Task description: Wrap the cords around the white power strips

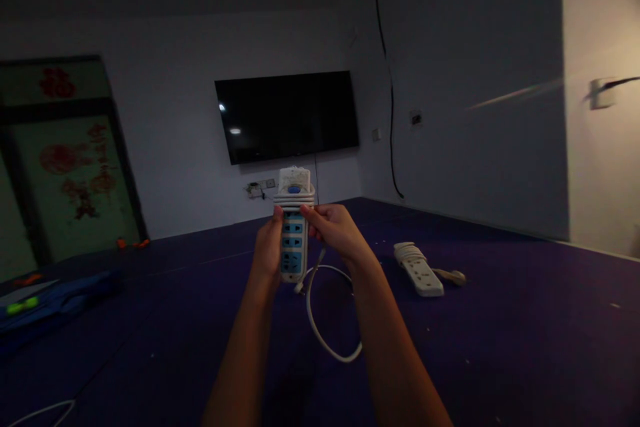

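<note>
Both hands hold up a white power strip [293, 273] with blue socket faces and a blue switch near its top. Several turns of its white cord [294, 199] are wrapped across the upper part. My left hand [269, 247] grips the left edge, thumb against the wrapped cord. On the other side, my right hand [337, 230] is closed on the right edge, its thumb pressed near the lowest turn. A loose length of cord hangs in a loop below the right hand. Part of that loop is hidden behind my right forearm.
A second white power strip [424, 278], cord wound round one end, lies on the purple floor [505, 320] to the right. Blue cloth [65, 297] lies at left. A television [290, 117] hangs on the far wall, and a black cable [392, 100] dangles at right.
</note>
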A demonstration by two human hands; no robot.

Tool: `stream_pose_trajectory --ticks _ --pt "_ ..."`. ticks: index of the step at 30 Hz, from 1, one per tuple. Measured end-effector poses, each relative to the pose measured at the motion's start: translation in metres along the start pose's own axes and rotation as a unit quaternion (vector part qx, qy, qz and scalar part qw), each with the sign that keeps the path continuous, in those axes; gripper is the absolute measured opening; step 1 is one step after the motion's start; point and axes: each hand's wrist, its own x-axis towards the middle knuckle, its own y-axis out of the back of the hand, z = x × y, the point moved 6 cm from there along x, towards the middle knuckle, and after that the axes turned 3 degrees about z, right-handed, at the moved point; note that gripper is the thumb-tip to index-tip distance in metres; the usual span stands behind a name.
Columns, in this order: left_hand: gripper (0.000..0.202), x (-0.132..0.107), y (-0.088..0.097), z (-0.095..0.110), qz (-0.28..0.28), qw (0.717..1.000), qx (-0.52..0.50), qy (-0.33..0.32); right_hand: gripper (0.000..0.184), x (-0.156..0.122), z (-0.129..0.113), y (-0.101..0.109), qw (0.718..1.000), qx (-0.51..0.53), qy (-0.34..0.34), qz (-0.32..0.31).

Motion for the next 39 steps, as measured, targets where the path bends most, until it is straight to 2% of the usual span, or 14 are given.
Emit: stream_pose_trajectory --ticks 3,9,20,26,31,33,39 --pt "0.059 -0.001 0.004 0.002 0.048 0.998 0.024 -0.041 0.044 0.000 -0.001 -0.003 1.000 0.007 0.008 -0.007" --pt "0.063 0.002 0.012 0.001 0.081 0.994 0.047 -0.055 0.048 0.001 0.002 -0.009 1.000 0.014 0.023 0.002" --pt "0.068 0.006 0.015 -0.008 0.090 0.995 0.041 -0.033 0.050 0.006 0.014 -0.009 1.000 -0.006 0.002 -0.001" --pt "0.070 0.003 0.018 0.000 0.085 0.994 0.063 -0.011 0.060 0.007 0.024 0.001 0.999 0.003 -0.040 -0.016" --pt "0.072 0.003 0.026 0.000 0.095 0.994 0.061 0.005 0.065 0.009 0.022 0.008 0.999 0.002 0.032 -0.044" --pt "0.072 0.006 0.030 -0.003 0.101 0.993 0.056 0.012 0.063 0.010 0.024 0.007 0.999 0.020 0.031 -0.039" --pt "0.073 0.008 0.037 -0.003 0.121 0.991 0.052 0.012 0.049 0.010 0.026 -0.004 0.988 0.146 -0.037 -0.047"
